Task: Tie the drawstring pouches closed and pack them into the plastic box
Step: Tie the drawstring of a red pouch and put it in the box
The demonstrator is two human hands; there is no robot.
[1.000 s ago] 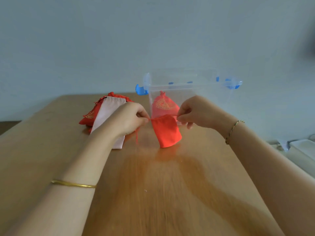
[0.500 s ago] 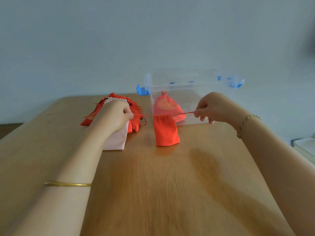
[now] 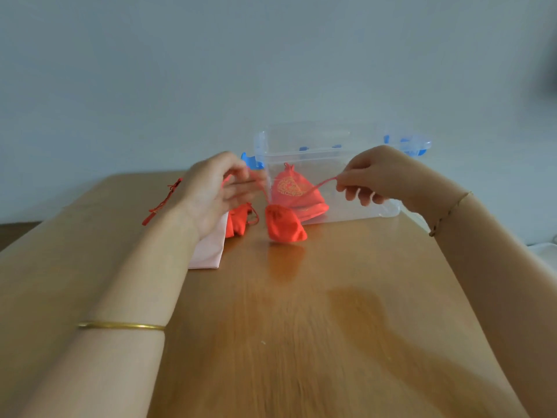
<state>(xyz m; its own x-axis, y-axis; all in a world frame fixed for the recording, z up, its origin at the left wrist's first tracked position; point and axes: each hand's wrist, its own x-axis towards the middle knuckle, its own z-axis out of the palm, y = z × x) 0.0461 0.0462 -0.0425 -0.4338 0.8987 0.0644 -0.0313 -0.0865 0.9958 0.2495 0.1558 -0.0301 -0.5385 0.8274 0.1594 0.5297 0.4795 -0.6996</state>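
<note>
Right hand (image 3: 369, 178) pinched one end of the drawstring (image 3: 321, 185). Left hand (image 3: 217, 191) appeared to pinch the other end, though its fingers were blurred. Red pouch (image 3: 284, 223) hung between and below both hands, mouth cinched, base at the counter (image 3: 301, 327); knot judged not yet tied. One closed pouch (image 3: 294, 188) lay in the plastic box (image 3: 319, 155) just beyond the hands. Loose pile (image 3: 238, 223) beneath the left hand was left to do.

Soft, even daylight, faint sheen on the wooden table (image 3: 301, 327), motion-blurred left hand (image 3: 217, 194), wide-angle edge stretch.
</note>
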